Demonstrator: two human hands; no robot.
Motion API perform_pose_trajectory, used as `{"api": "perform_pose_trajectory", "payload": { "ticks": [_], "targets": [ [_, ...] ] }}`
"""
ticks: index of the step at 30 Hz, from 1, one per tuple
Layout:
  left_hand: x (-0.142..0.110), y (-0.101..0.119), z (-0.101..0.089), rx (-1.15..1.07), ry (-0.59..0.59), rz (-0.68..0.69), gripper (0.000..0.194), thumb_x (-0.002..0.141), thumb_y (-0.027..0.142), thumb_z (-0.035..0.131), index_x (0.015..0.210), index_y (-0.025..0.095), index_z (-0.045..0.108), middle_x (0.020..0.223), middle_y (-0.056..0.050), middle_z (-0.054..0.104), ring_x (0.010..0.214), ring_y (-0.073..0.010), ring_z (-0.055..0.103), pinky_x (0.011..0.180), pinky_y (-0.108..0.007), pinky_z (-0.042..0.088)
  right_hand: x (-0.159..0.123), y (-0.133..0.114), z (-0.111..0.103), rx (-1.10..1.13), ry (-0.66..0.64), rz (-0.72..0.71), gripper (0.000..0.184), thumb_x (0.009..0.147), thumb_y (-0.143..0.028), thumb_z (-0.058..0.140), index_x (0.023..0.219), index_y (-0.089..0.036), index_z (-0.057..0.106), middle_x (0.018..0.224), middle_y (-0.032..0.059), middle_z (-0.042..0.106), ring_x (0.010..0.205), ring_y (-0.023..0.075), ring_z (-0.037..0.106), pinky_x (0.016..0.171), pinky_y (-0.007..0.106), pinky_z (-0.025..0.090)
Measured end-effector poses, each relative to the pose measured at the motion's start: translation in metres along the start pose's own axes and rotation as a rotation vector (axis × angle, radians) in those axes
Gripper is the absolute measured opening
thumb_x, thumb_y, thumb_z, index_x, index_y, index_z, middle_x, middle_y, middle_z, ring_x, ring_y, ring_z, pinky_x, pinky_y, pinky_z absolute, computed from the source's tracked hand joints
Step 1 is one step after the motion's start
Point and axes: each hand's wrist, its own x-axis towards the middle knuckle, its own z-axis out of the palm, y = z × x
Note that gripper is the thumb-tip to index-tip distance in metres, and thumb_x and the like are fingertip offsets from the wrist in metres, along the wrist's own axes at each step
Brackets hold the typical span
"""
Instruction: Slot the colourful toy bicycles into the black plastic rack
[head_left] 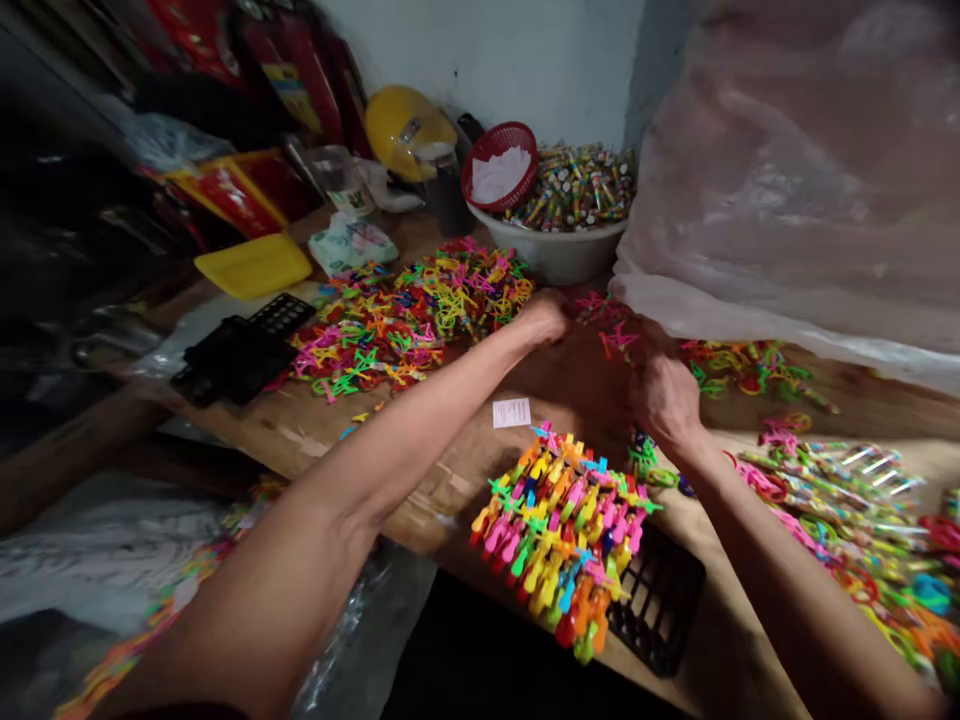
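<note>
L hand (541,318) reaches, grip unclear, to the heaped neon plastic toy pieces (420,310) mid-worktop; R hand (664,400), fingers curled, contents hidden, hovers over black grid tray (660,600) w/ slotted pieces at front edge.

Bench (570,385): brown wood, w/ a small white slip (511,412) printed in red near its middle. Loose plastic pieces (409,315) toward the far left edge: mixed neon pink, yellow, green, orange, some blue. Filled tray (564,530) at the near edge: same neon mix over a black grid. Empty trays (240,350) at the left edge: black. Flat dish (253,265) at the far left corner: plain yellow. Basin (559,255) at the far edge: pale grey-white, holding multicoloured tubes (581,185). Small basket (501,165) on the basin's rim: red mesh, white inside. Sheet (795,170) at the right: clear, milky. Helmet-like dome (409,125) behind: yellow
</note>
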Motion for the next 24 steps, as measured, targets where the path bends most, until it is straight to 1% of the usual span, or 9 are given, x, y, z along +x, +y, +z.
{"api": "perform_pose_trajectory", "payload": {
  "ticks": [2,4,7,11,14,16,18,22,24],
  "targets": [
    [-0.036,-0.005,-0.005,-0.060,-0.037,0.003,0.016,0.092,0.008,0.058,0.104,0.007,0.068,0.078,-0.008,0.072,0.064,-0.0144,0.068,0.063,-0.027,0.057,-0.041,0.015,-0.009,0.083,0.133,-0.092,0.030,0.090,-0.019,0.047,0.112,-0.015,0.067,0.099,0.0139,0.066,0.084,0.0240,0.063,0.071,0.033,0.048],
    [-0.076,-0.010,-0.009,-0.189,-0.063,0.040,0.015,0.091,0.012,0.061,0.103,0.009,0.068,0.087,-0.010,0.075,0.059,-0.0123,0.067,0.054,-0.022,0.052,-0.086,0.031,-0.019,0.163,0.218,-0.157,0.024,0.092,-0.023,0.048,0.103,-0.017,0.069,0.094,0.0100,0.063,0.076,0.0195,0.060,0.067,0.031,0.047],
    [-0.137,-0.013,-0.007,-0.553,-0.046,0.114,0.018,0.083,0.022,0.071,0.097,0.011,0.069,0.096,-0.013,0.076,0.059,-0.0138,0.069,0.049,-0.022,0.051,-0.149,0.051,-0.034,0.269,0.206,-0.145,0.015,0.092,-0.029,0.056,0.094,-0.019,0.067,0.086,0.0057,0.063,0.067,0.0150,0.057,0.063,0.028,0.045],
    [-0.211,-0.001,0.019,-0.867,-0.054,0.220,0.025,0.080,0.029,0.076,0.099,0.013,0.072,0.094,-0.010,0.077,0.077,-0.0207,0.074,0.058,-0.026,0.059,-0.209,0.061,-0.038,0.441,0.136,0.028,0.016,0.091,-0.035,0.063,0.091,-0.020,0.068,0.076,0.0021,0.066,0.059,0.0135,0.057,0.056,0.026,0.043],
    [-0.252,0.006,0.051,-1.027,-0.191,0.224,0.023,0.086,0.033,0.073,0.097,0.013,0.074,0.099,-0.010,0.077,0.093,-0.0248,0.075,0.070,-0.032,0.065,-0.233,0.063,-0.025,0.445,0.223,0.059,0.016,0.093,-0.033,0.064,0.099,-0.020,0.071,0.084,0.0028,0.071,0.063,0.0145,0.059,0.060,0.027,0.046],
    [-0.267,0.005,0.070,-1.058,-0.278,0.214,0.026,0.091,0.038,0.070,0.094,0.012,0.075,0.104,-0.012,0.076,0.101,-0.0263,0.074,0.079,-0.034,0.065,-0.242,0.063,-0.018,0.382,0.271,0.004,0.016,0.095,-0.029,0.061,0.102,-0.020,0.071,0.091,0.0053,0.071,0.071,0.0158,0.062,0.066,0.028,0.048],
    [-0.274,0.001,0.081,-1.041,-0.294,0.177,0.029,0.091,0.040,0.070,0.098,0.012,0.075,0.110,-0.013,0.075,0.107,-0.0279,0.073,0.081,-0.033,0.065,-0.248,0.062,-0.015,0.362,0.288,-0.035,0.014,0.095,-0.026,0.059,0.101,-0.019,0.069,0.092,0.0060,0.070,0.074,0.0157,0.062,0.066,0.028,0.047],
    [-0.274,-0.004,0.084,-1.063,-0.240,0.121,0.032,0.089,0.037,0.073,0.109,0.013,0.072,0.121,-0.013,0.072,0.118,-0.0309,0.068,0.082,-0.033,0.066,-0.260,0.049,-0.021,0.435,0.296,0.036,0.011,0.093,-0.030,0.063,0.098,-0.020,0.063,0.081,0.0015,0.062,0.063,0.0128,0.053,0.060,0.027,0.044],
    [-0.273,-0.003,0.082,-1.107,-0.213,0.124,0.031,0.087,0.035,0.075,0.108,0.012,0.072,0.124,-0.014,0.070,0.121,-0.0316,0.066,0.084,-0.035,0.066,-0.265,0.037,-0.023,0.457,0.287,0.064,0.012,0.093,-0.029,0.062,0.101,-0.021,0.061,0.082,0.0018,0.063,0.065,0.0139,0.056,0.062,0.028,0.047]
  ]
}}
